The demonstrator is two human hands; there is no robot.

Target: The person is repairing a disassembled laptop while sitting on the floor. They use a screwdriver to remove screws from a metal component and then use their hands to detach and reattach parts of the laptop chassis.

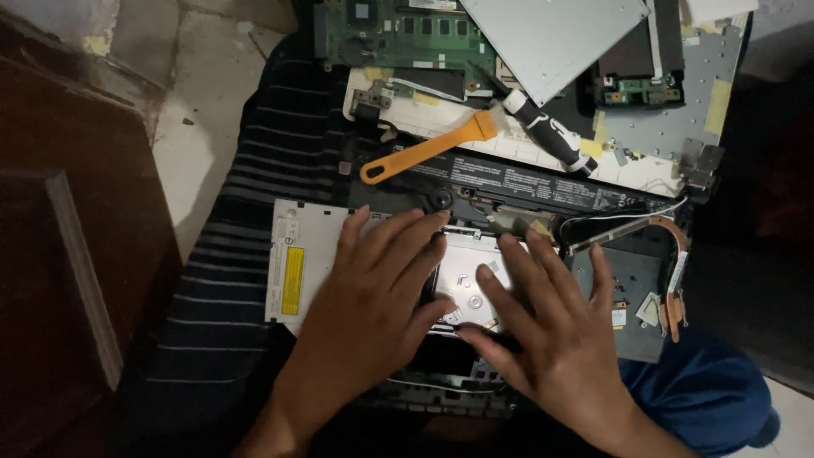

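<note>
A disassembled laptop base lies across a lap. My left hand rests flat with fingers spread on a silver optical drive that carries a yellow label. My right hand lies flat beside it, fingers spread over a silver metal drive seated in the laptop base. Both hands press down and hold nothing. Parts of the two drives are hidden under my palms.
An orange plastic pry tool and a black-and-white pen-like tool lie above. A green circuit board and a grey metal plate sit at the top. A copper heat pipe is at the right. A dark striped cloth lies underneath.
</note>
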